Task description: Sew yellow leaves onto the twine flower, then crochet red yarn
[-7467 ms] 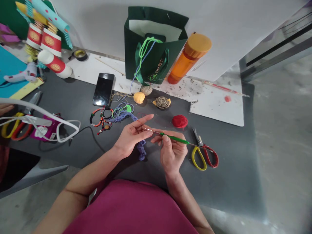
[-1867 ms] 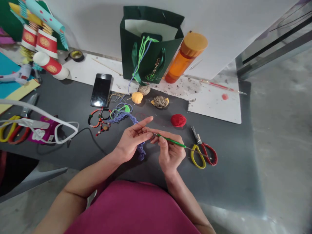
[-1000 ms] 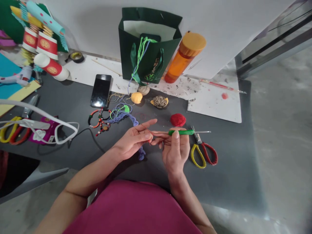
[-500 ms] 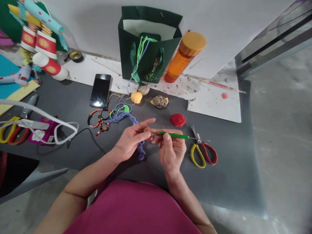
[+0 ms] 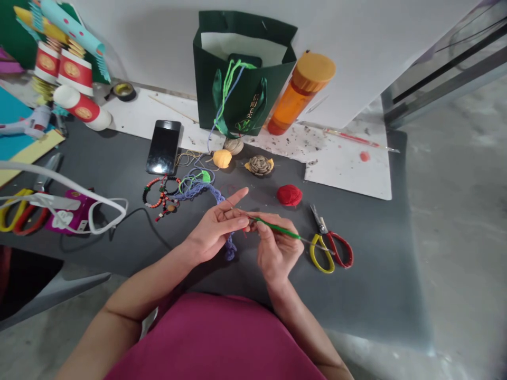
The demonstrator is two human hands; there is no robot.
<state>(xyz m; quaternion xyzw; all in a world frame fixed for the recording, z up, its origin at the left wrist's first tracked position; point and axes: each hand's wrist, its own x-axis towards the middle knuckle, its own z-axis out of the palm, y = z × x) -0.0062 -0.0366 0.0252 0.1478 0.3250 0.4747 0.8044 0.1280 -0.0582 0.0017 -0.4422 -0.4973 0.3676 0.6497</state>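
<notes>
I have the right hand (image 5: 278, 248) closed on a green-handled crochet hook (image 5: 275, 228), gripping it like a pencil, with the tip angled left toward the other hand. The left hand (image 5: 216, 229) curls its fingers around the top of a purple crocheted strip (image 5: 229, 252), while the forefinger (image 5: 237, 194) stands open and points away (the exact pinch is too small for me to read from here). The strip hangs below that hand, reaching down to the dark grey tabletop (image 5: 368, 295). A purple yarn (image 5: 200, 192) runs off past the left hand toward beaded bracelets (image 5: 160, 198). Near the right hand sit a red yarn ball (image 5: 289, 195) and scissors with yellow and red handles (image 5: 327, 252), with the hook's far end passing over them. Farther off are a black smartphone (image 5: 163, 148) and a green paper bag (image 5: 237, 89)
</notes>
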